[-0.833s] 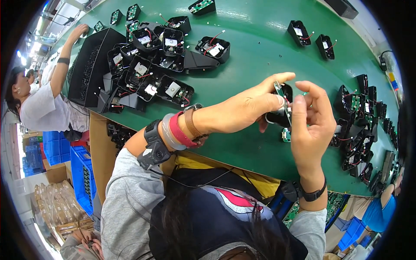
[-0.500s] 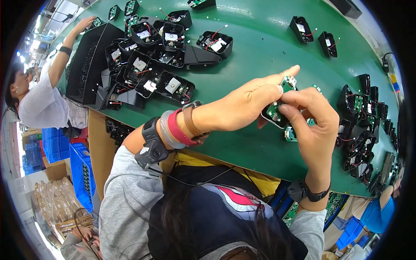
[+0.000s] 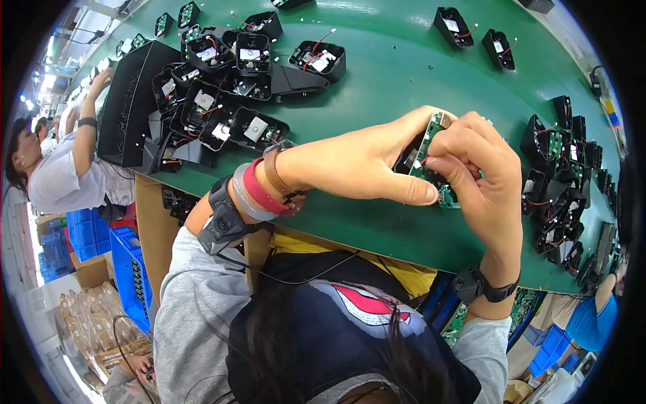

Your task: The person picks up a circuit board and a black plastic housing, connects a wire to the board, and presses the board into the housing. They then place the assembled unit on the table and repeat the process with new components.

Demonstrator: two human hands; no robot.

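Over the green desk [image 3: 383, 81], the left hand [image 3: 383, 152] cradles a black housing [image 3: 406, 161] and the right hand [image 3: 488, 168] pinches the circuit board [image 3: 426, 141] at its opening, seemingly a fitting step, the next move calling for careful alignment.

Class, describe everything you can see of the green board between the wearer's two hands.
The board is a green circuit board with small pale and metallic-looking parts on its visible face. It shows as a narrow strip, slanting from upper right to lower left, above the table. It lies against the black case in the left hand; whether it is seated there is unclear. The right hand hides part of it with curled fingers.
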